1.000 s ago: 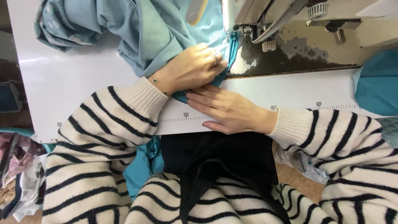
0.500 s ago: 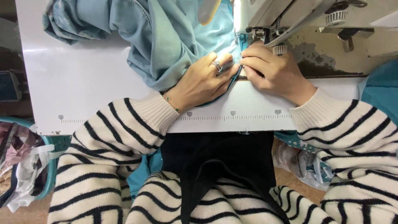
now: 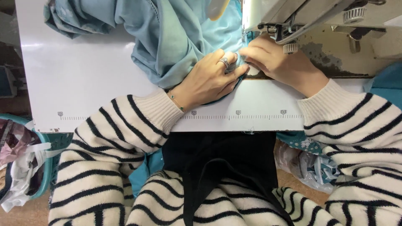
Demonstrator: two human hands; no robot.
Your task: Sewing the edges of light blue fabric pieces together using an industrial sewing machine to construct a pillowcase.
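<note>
We see a white table [image 3: 83,83] with a printed ruler strip [image 3: 167,117] running along its near edge. Off the table's left edge, low down, stands a teal basket [image 3: 45,167] stuffed with pale and pink fabric scraps [image 3: 16,167]. Below the near edge, toward the right, a clear plastic bag [image 3: 310,167] of patterned offcuts lies on the wooden floor [image 3: 25,213]. Beyond the right edge a patch of teal cloth [image 3: 387,81] shows.

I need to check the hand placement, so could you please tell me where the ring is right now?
In the head view, the ring sits on the left hand, pressed on the blue cloth just left of the right hand.
</note>
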